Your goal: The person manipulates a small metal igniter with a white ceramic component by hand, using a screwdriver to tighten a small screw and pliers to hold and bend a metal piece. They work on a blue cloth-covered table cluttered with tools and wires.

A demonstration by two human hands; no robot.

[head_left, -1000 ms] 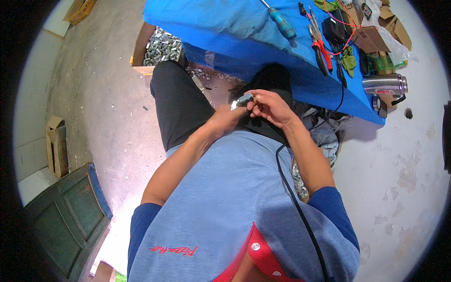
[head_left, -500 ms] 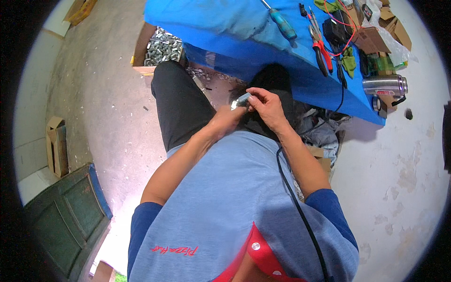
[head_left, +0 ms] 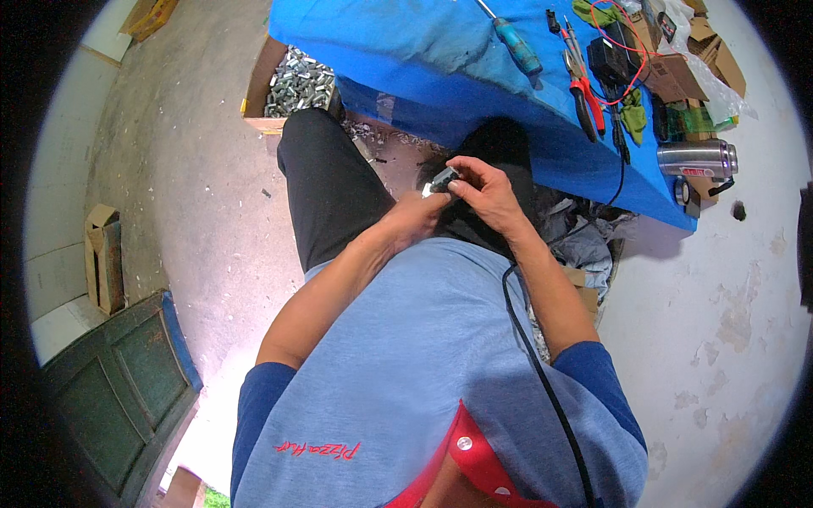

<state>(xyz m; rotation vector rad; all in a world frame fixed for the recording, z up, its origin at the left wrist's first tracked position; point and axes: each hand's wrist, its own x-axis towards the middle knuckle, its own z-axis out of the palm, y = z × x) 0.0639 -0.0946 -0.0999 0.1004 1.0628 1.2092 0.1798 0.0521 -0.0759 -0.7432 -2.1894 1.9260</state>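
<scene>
Over my lap, both hands meet on a small silvery metal part (head_left: pixel 441 179). My left hand (head_left: pixel 419 216) grips it from below and my right hand (head_left: pixel 484 193) pinches it from above with bent fingers. What kind of part it is stays too small to tell. My legs in black trousers (head_left: pixel 330 186) lie under the hands. In front of me stands a table with a blue cover (head_left: pixel 423 59), its near edge just beyond the hands.
On the blue cover lie a blue-handled screwdriver (head_left: pixel 518 46), red-handled pliers (head_left: pixel 584 93), a black box with red wire (head_left: pixel 610 55), cardboard boxes (head_left: pixel 677 80) and a steel flask (head_left: pixel 696 158). A box of metal pieces (head_left: pixel 292 80) sits on the floor at left. A black cable (head_left: pixel 542 381) runs down my shirt.
My right hand has shifted slightly on the metal part, fingers curling closer over it. Both hands stay over my lap.
</scene>
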